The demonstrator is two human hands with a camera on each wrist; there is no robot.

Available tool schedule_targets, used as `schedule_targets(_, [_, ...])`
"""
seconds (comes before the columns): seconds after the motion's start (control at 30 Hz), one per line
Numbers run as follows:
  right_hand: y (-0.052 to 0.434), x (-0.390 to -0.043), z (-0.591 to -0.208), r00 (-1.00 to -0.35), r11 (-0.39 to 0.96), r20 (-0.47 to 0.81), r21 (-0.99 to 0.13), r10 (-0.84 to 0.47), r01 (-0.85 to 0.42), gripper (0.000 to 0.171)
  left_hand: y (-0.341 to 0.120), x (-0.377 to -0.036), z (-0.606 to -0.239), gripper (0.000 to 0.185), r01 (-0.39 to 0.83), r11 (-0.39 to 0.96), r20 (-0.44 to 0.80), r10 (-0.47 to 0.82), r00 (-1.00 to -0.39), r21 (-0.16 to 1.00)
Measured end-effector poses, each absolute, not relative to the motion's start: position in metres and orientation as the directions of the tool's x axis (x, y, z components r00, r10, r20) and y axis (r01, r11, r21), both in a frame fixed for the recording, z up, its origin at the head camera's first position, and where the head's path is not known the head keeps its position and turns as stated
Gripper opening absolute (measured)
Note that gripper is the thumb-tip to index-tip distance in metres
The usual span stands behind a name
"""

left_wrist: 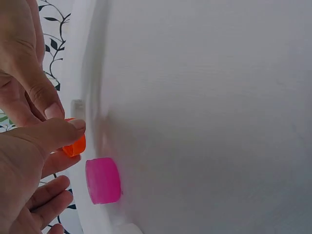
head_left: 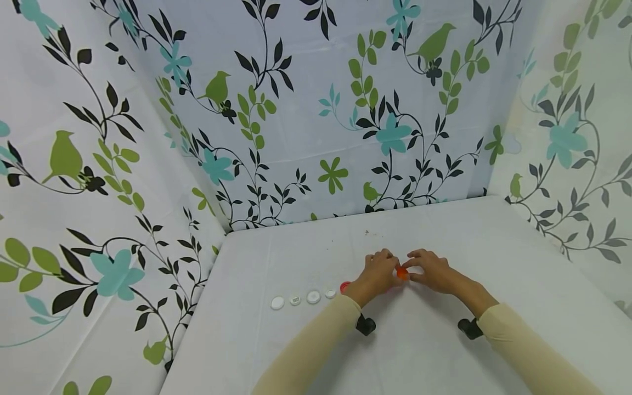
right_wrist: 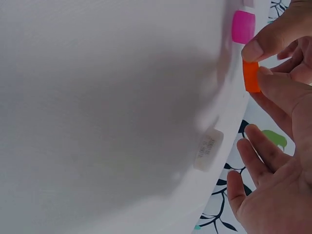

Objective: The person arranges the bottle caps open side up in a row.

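Both sleeved forearms are stretched forward over the white tabletop point(head_left: 494, 252). An orange cap point(head_left: 402, 273) is pinched between the left hand point(head_left: 377, 271) and right hand point(head_left: 432, 271), fingertips together, just above the tabletop, beside a pink cap point(left_wrist: 103, 180).

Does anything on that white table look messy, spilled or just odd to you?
Mostly tidy: the white caps lie in a neat row. One oddity: a few small dark specks are scattered on the white table beyond the hands, like crumbs or dirt. The orange cap is held off the table between both hands, not spilled.
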State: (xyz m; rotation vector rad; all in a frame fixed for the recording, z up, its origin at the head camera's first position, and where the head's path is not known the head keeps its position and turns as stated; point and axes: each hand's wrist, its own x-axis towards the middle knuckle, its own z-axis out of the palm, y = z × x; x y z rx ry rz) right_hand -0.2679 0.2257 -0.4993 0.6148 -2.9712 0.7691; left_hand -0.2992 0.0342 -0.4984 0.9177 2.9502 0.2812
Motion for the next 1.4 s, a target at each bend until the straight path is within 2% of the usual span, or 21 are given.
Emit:
schedule_targets(0.3, [0.225, -0.268, -0.507, -0.918, 0.836, 0.126, -0.380, -0.376, -0.395, 0.025, 0.037, -0.294, -0.501, 0.031, 0.579, 0.803, 0.028, 0.581, -0.813, 0.140])
schedule_targets(0.77, [0.224, -0.268, -0.512, -0.922, 0.857, 0.132, -0.342, -0.363, -0.386, 0.026, 0.038, -0.294, -0.506, 0.035, 0.599, 0.797, 0.052, 0.597, -0.801, 0.070])
schedule_targets(0.9, [0.229, -0.268, -0.512, -0.923, 0.857, 0.138, -0.342, -0.359, -0.384, 0.032, 0.038, -0.294, -0.504, 0.042, 0.584, 0.805, 0.025, 0.585, -0.811, 0.100])
schedule_targets(1.13, [0.246, -0.274, -0.500, -0.948, 0.876, 0.135, -0.362, -0.287, -0.317, 0.050, 0.044, -0.305, -0.500, 0.042, 0.553, 0.818, 0.006, 0.559, -0.829, 0.155])
schedule_targets(1.4, [0.264, -0.283, -0.500, -0.975, 0.901, 0.039, -0.376, -0.217, -0.216, 0.057, 0.068, -0.318, -0.491, 0.048, 0.533, 0.833, -0.034, 0.543, -0.839, 0.149])
